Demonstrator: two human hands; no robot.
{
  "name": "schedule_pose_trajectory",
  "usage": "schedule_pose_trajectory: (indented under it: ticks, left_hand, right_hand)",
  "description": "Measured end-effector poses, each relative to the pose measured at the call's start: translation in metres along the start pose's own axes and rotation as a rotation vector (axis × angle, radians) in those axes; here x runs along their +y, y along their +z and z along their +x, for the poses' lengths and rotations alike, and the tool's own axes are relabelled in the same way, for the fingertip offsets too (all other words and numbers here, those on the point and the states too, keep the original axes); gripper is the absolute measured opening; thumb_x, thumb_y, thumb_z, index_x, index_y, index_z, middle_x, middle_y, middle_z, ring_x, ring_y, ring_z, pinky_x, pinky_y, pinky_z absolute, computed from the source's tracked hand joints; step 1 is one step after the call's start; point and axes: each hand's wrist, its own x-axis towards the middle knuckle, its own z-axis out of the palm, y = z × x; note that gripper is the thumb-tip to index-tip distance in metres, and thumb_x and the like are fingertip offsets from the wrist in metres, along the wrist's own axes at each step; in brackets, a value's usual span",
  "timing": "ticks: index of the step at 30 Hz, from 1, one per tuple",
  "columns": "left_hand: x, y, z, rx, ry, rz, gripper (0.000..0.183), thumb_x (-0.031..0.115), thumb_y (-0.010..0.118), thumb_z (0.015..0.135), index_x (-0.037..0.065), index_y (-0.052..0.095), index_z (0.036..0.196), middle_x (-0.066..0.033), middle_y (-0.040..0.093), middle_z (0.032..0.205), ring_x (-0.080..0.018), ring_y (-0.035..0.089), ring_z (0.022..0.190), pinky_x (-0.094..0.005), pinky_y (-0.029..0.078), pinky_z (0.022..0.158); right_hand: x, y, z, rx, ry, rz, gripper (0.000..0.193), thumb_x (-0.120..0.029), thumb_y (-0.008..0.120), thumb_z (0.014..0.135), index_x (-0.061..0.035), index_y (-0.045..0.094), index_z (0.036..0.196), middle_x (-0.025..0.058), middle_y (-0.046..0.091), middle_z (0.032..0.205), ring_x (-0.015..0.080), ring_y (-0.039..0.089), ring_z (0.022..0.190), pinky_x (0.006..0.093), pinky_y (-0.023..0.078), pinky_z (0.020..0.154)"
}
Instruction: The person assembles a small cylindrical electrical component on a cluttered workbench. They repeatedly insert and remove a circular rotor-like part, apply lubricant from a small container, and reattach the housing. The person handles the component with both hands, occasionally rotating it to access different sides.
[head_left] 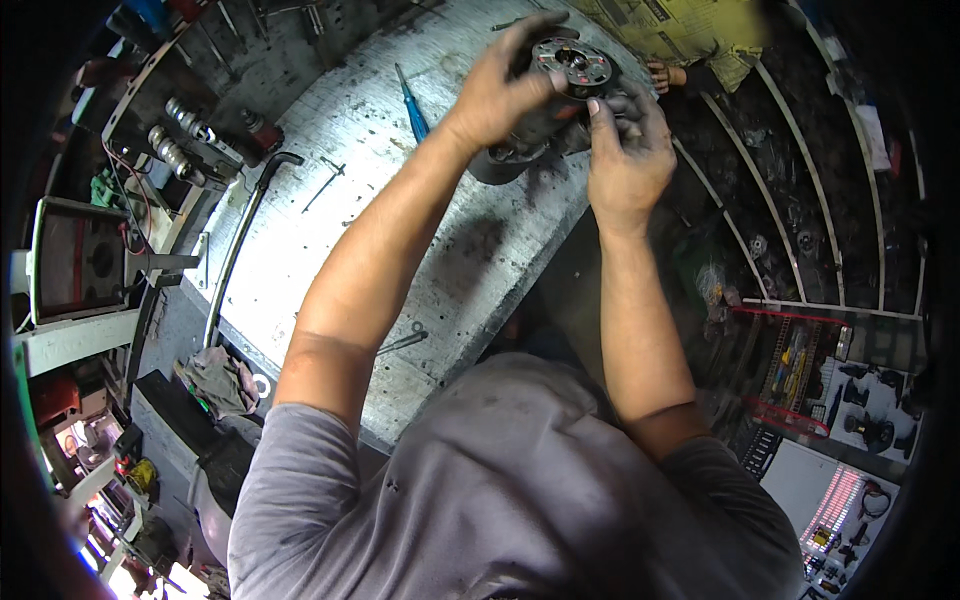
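A dark, greasy cylindrical machine part [572, 66] with a round, slotted face stands at the far end of the metal workbench [440, 260]. Reddish marks and a brownish centre show on that face; its exact kind I cannot tell. My left hand [505, 90] wraps around its left side, thumb over the rim. On the right, my right hand [632, 150] grips its near right edge, thumb up and fingers curled, partly hidden. Just below sits another dark rounded piece [497, 168]; whether it is joined to the part I cannot tell.
A blue-handled screwdriver [412, 112], a T-shaped tool [326, 184], a long bent bar [243, 235] and wrenches [403, 343] lie on the bench. A rag [220, 383] is at the left. Across the bench is another person's hand [664, 77]. Racks [785, 170] fill the right.
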Motion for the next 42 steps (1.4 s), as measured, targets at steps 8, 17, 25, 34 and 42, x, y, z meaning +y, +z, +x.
schedule_pose_trajectory:
  ticks: [8,17,25,34,42]
  left_hand:
    - [-0.005,0.021,-0.032,0.188,-0.061,0.371,0.108,0.026,0.087,0.075,0.001,0.035,0.166,-0.0281,0.059,0.152,-0.0368,0.059,0.142,-0.0438,0.047,0.121]
    - [-0.019,0.033,-0.046,0.329,0.014,0.45,0.095,0.036,0.087,0.079,0.013,0.048,0.162,-0.0217,0.061,0.152,-0.0391,0.058,0.142,-0.0481,0.046,0.12]
    - [-0.022,0.039,-0.043,0.406,0.055,0.487,0.086,0.036,0.086,0.078,0.011,0.055,0.154,-0.0207,0.067,0.138,-0.0405,0.065,0.128,-0.0498,0.05,0.114]
    - [-0.021,0.044,-0.04,0.447,0.019,0.445,0.088,0.034,0.088,0.075,0.009,0.056,0.153,-0.022,0.067,0.14,-0.04,0.066,0.129,-0.0488,0.052,0.114]
    - [-0.016,0.036,-0.045,0.379,0.043,0.453,0.093,0.034,0.089,0.073,0.009,0.054,0.156,-0.0206,0.065,0.143,-0.0397,0.064,0.132,-0.048,0.051,0.115]
  right_hand:
    - [-0.003,-0.032,0.06,-0.446,-0.421,-0.424,0.035,-0.001,0.083,0.088,-0.0028,0.08,0.123,0.0159,0.073,0.135,0.0278,0.07,0.126,0.0369,0.053,0.11]
    - [-0.004,-0.044,0.076,-0.566,-0.275,-0.363,0.028,0.004,0.08,0.092,0.0057,0.079,0.121,0.0195,0.073,0.134,0.0269,0.065,0.131,0.0386,0.049,0.112]
    - [-0.004,-0.048,0.083,-0.603,-0.312,-0.43,0.027,0.004,0.079,0.093,0.006,0.079,0.12,0.0199,0.073,0.134,0.0276,0.065,0.131,0.0403,0.048,0.113]
    - [0.002,-0.049,0.082,-0.595,-0.365,-0.399,0.028,0.003,0.079,0.094,0.0065,0.078,0.122,0.0201,0.072,0.136,0.0294,0.064,0.132,0.0417,0.047,0.115]
    - [0.001,-0.045,0.074,-0.577,-0.352,-0.374,0.029,0.001,0.08,0.095,0.0065,0.077,0.123,0.0201,0.071,0.137,0.0296,0.063,0.134,0.0422,0.046,0.117]
